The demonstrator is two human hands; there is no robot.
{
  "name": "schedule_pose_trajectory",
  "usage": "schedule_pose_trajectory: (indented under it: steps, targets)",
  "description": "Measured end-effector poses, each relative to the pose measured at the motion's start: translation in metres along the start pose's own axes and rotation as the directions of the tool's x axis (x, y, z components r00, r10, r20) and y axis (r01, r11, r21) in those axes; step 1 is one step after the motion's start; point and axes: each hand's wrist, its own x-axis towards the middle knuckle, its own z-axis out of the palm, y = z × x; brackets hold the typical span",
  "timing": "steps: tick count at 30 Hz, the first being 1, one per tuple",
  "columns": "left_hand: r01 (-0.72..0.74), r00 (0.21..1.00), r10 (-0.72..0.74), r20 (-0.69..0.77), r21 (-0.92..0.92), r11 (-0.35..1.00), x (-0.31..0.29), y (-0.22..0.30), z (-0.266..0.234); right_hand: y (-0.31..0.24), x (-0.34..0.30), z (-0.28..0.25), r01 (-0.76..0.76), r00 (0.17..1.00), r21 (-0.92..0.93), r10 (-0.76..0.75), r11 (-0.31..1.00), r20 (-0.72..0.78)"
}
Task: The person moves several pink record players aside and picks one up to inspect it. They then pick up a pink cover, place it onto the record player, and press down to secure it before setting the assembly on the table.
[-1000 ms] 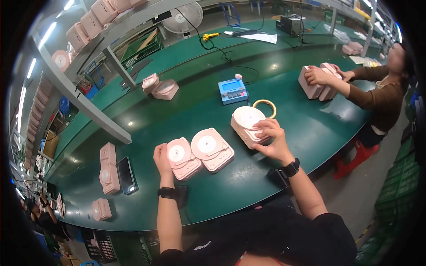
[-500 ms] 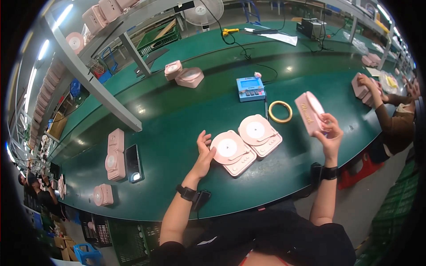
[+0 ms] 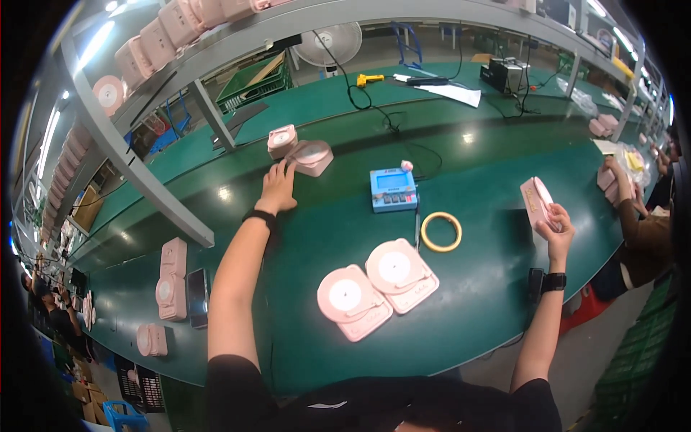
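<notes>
So your right hand [image 3: 556, 232] has a good grip on a pink turntable-shaped unit [image 3: 534, 205], off to the right side of the green table [image 3: 471, 309]. You've got it by the lower end, fingers closed round it, and it's tilted so its round disc faces away to the right and the side with gold lettering faces back toward you. Looks like it's lifted off the surface.

Your left hand [image 3: 277, 191] is stretched way out across the table, fingers spread fairly wide, nothing held in it that I can see. The fingertips are right at the near edge of the wider pink unit [image 3: 317, 160] at the back, but honestly I can't tell if you're touching it. A smaller pink unit [image 3: 283, 142] sits just beside that one, a bit further back.

Between your arms you've got two units lying flat with their discs up, the left turntable [image 3: 347, 297] and the right turntable [image 3: 396, 268], close together and slightly angled. Behind them there's a blue device with a screen [image 3: 393, 196], and a yellow ring [image 3: 425, 237] lies near its front right corner. Over on your left, a dark phone [image 3: 198, 299] lies beside a couple of pink units [image 3: 170, 297].
</notes>
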Motion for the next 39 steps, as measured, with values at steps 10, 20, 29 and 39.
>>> schedule_pose_trajectory:
  steps: [10, 20, 29, 39]
  targets:
    - [-0.326, 0.945, 0.323, 0.056, 0.267, 0.907, 0.155, 0.024, 0.03, 0.029, -0.023, 0.011, -0.162, 0.935, 0.316, 0.247, 0.935, -0.253]
    - [-0.302, 0.948, 0.283, 0.143, 0.137, 0.943, 0.049, 0.011, -0.076, 0.019, -0.028, 0.003, -0.249, 0.833, 0.25, 0.338, 0.936, -0.437]
    - [-0.006, 0.917, 0.151, 0.369, -0.367, 0.93, -0.062, -0.078, -0.077, 0.04, -0.023, 0.013, -0.241, 0.87, 0.06, 0.243, 0.969, -0.428]
    - [-0.031, 0.989, 0.048, 0.14, -0.118, 0.993, 0.116, -0.029, -0.067, 0.032, -0.032, 0.027, -0.278, 0.863, -0.086, 0.21, 0.957, -0.459]
